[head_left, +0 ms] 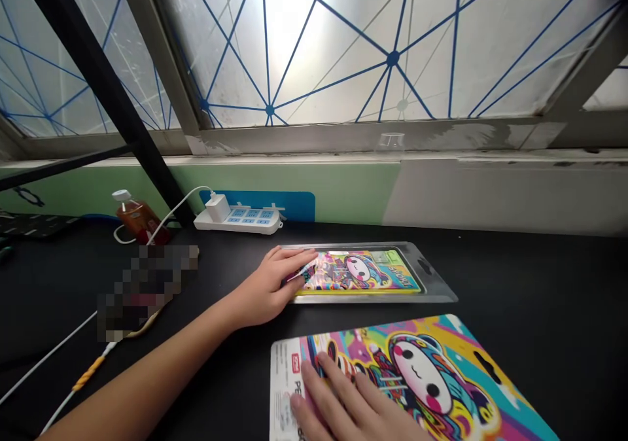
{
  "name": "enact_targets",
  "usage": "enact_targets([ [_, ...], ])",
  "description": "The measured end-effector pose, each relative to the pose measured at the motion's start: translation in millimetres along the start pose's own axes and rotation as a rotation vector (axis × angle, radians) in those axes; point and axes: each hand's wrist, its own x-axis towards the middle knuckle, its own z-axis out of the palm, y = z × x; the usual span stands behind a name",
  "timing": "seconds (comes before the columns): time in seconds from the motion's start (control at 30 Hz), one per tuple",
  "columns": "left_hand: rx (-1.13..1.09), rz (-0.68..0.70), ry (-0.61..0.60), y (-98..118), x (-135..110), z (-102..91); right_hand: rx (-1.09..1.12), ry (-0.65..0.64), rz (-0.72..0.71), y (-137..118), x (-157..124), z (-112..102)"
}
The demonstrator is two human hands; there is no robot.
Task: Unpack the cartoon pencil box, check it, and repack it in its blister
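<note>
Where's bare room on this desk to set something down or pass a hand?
The widest bare patch of black desk lies right of the clear-edged card pack under the left hand, beyond the large printed card under the right hand. It's crowded at left, around the bottle, power strip, white cables and a pixelated object.

Left arm [147, 375] bare, stretched forward from lower left, wrist nearly straight. Left hand [265, 290] palm down, fingers together, slightly curled, thumb hidden. Right hand [348, 402] lower in view, palm down, fingers flat, slightly spread, wrist out of frame.
</note>
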Motion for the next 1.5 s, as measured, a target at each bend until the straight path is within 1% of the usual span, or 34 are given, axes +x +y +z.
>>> enact_targets([
  [0.1,-0.051,-0.015,-0.010,7,-2,5.6,0.040,-0.046,0.022,14,7,9],
  [0.23,-0.054,-0.003,-0.019,8,-4,4.0,0.198,-0.162,0.102,34,10,4],
  [0.43,-0.042,0.054,-0.047,1,-5,-2.7,0.444,-0.348,0.191,42,16,-5],
  [0.63,-0.013,0.077,-0.082,3,-5,-8.5,0.582,-0.404,0.249,48,22,-16],
  [0.7,-0.009,0.088,-0.080,3,-4,-9.2,0.597,-0.379,0.265,47,23,-20],
  [0.73,-0.010,0.092,-0.075,3,-4,-9.1,0.601,-0.339,0.284,47,22,-22],
  [0.77,-0.012,0.094,-0.067,3,-5,-8.8,0.606,-0.277,0.310,47,22,-25],
  [0.83,-0.016,0.091,-0.045,4,-5,-7.8,0.603,-0.108,0.344,50,21,-30],
  [0.9,-0.016,0.086,-0.023,4,-5,-6.7,0.557,0.060,0.354,62,19,-33],
  [0.93,-0.015,0.086,-0.015,4,-5,-6.4,0.518,0.104,0.364,72,17,-34],
  [0.97,-0.013,0.088,-0.013,4,-5,-6.5,0.468,0.120,0.391,84,15,-35],
  [1.0,-0.009,0.091,-0.015,4,-5,-7.0,0.420,0.085,0.443,98,12,-34],
  [1.07,0.006,0.093,-0.037,4,-5,-9.0,0.332,-0.051,0.557,129,5,-29],
  [1.1,0.016,0.088,-0.056,5,-5,-10.4,0.313,-0.108,0.590,144,1,-26],
  [1.17,0.037,0.075,-0.104,6,-6,-13.4,0.356,-0.210,0.648,169,-9,-21],
  [1.23,0.060,0.067,-0.160,7,-7,-15.6,0.430,-0.304,0.673,185,-18,-18],
  [1.3,0.087,0.073,-0.205,8,-7,-16.0,0.465,-0.383,0.692,193,-24,-17],
  [1.37,0.117,0.080,-0.231,8,-8,-14.9,0.469,-0.430,0.715,195,-26,-18],
  [1.5,0.145,0.075,-0.228,6,-8,-12.8,0.491,-0.446,0.740,193,-21,-17],
])
